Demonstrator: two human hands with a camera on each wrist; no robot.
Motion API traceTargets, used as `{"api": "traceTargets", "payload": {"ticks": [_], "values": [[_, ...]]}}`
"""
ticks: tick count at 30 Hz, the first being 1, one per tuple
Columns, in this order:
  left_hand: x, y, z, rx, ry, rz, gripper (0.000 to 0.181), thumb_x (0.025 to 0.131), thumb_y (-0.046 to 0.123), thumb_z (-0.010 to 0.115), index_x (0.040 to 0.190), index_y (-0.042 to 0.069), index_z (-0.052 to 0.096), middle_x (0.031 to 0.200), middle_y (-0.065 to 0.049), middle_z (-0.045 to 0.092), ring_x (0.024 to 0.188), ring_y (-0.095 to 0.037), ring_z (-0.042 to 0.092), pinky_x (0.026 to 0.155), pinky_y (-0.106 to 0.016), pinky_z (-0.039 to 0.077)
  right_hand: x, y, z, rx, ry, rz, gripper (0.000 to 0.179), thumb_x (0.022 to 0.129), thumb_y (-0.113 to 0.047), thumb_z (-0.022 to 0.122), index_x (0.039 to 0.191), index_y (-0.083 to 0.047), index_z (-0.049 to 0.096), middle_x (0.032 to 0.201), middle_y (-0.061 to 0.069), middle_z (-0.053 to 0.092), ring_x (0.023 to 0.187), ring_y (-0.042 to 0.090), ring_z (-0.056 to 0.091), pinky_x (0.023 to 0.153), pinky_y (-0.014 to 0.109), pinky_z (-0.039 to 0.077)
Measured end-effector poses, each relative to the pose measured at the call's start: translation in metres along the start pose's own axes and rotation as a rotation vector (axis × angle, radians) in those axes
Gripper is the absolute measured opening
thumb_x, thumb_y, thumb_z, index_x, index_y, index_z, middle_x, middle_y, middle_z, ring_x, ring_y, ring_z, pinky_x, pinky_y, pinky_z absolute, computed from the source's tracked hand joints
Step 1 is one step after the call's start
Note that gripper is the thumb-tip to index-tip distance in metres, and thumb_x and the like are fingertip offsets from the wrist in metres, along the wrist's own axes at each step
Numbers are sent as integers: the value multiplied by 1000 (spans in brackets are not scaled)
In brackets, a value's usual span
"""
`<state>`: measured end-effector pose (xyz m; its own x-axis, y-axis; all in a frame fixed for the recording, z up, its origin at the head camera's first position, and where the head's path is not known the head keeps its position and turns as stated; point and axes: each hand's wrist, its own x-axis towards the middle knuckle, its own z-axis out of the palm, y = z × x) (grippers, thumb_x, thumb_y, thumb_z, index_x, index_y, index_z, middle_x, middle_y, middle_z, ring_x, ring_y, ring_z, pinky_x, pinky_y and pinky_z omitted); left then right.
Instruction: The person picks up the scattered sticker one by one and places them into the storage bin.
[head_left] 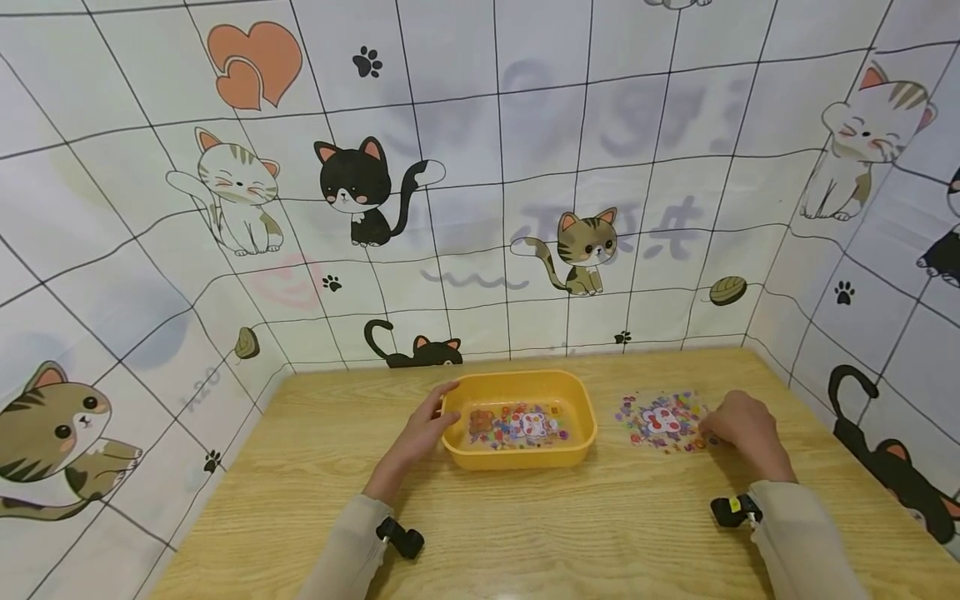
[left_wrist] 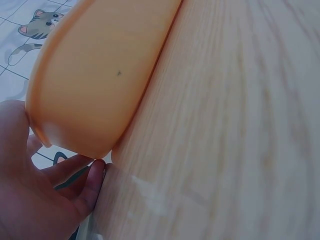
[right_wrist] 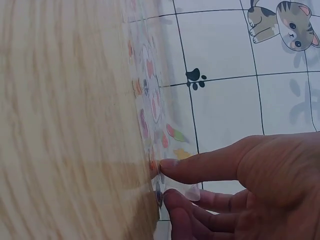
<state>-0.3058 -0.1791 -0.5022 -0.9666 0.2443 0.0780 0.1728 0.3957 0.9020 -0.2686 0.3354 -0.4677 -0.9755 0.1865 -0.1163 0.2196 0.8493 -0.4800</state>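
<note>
In the head view, a yellow plastic basin [head_left: 517,459] stands on the wooden table. My left hand [head_left: 420,429] grips its left end, thumb over the rim and the other fingers along the outside. The left wrist view shows the same hand [left_wrist: 50,185] against the basin's outer wall [left_wrist: 100,75]. Inside the basin lie clear, colourful pieces with a bear and a white cartoon figure [head_left: 532,423]. Flat on the table to its right is a clear sticker sheet [head_left: 662,421]. At that sheet's right edge, my right hand [head_left: 746,429] pinches it between thumb and fingers.
The wooden table [head_left: 555,533] is bounded by a white wall covering [head_left: 465,108] with cat prints at the back and both sides. A small black camera [head_left: 401,537] sits on the left wrist, another [head_left: 735,510] on the right.
</note>
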Motion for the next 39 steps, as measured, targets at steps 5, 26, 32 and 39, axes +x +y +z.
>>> {"api": "traceTargets", "payload": {"ticks": [5, 26, 32, 39], "values": [[0, -1, 0, -1, 0, 1, 53, 105, 23, 56, 156, 27, 44, 158, -16, 47, 132, -38, 56, 107, -54, 50, 0, 1, 0, 13, -26, 20, 37, 84, -21, 72, 54, -15, 52, 50, -4, 44, 49, 14, 43, 50, 29, 35], [1, 0, 3, -23, 37, -4, 56, 103, 17, 58, 157, 18, 44, 154, -23, 50, 131, -42, 57, 106, -58, 49, 4, 2, 1, 46, 36, -80, 19, 84, -10, 71, 93, 6, 65, 87, 19, 65, 71, 27, 53, 60, 35, 40], [-1, 0, 3, -30, 45, 1, 55, 102, 18, 60, 155, 21, 46, 154, -21, 51, 129, -41, 58, 104, -57, 50, 3, 1, -2, 70, 59, -105, 28, 93, -9, 56, 98, 10, 76, 93, 26, 73, 64, 22, 53, 56, 34, 40], [1, -2, 1, -12, 23, 14, 54, 103, 19, 60, 155, 23, 46, 153, -20, 52, 128, -39, 59, 103, -55, 52, 2, -3, -10, 144, 32, -88, 47, 83, -2, 49, 123, 16, 65, 86, 19, 73, 50, 15, 34, 52, 34, 34]]}}
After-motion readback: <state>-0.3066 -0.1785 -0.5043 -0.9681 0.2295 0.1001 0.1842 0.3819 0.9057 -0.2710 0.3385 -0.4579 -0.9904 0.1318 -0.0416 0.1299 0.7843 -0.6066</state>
